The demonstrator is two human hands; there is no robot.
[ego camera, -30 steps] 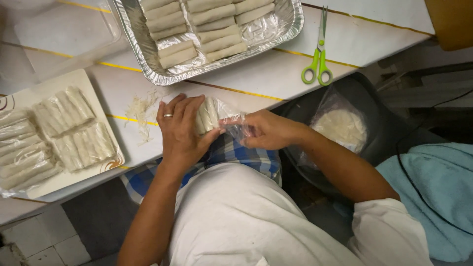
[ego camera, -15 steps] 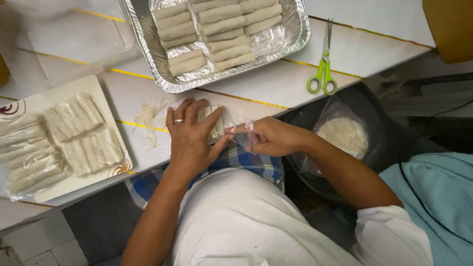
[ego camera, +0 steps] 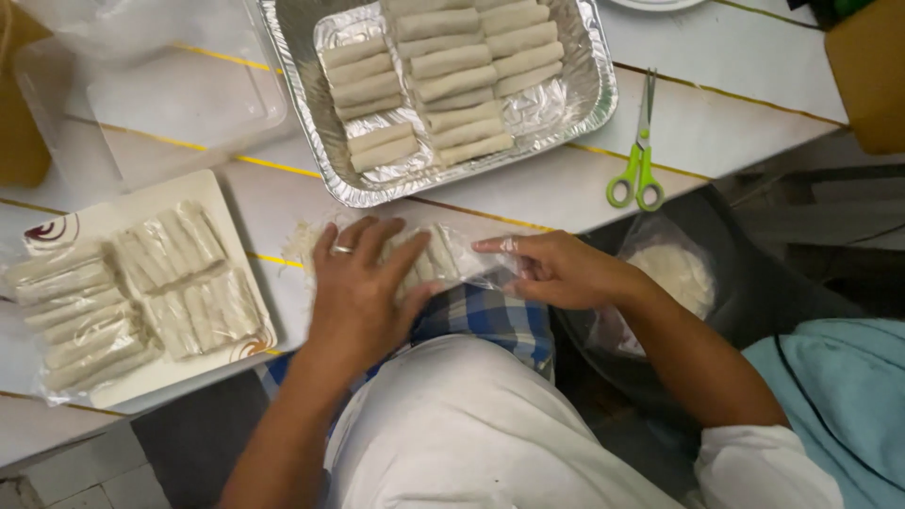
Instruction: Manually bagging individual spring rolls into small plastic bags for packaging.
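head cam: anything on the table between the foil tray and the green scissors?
Nothing. In the head view the stretch between the foil tray and the scissors is bare white table, crossed only by a yellow line.
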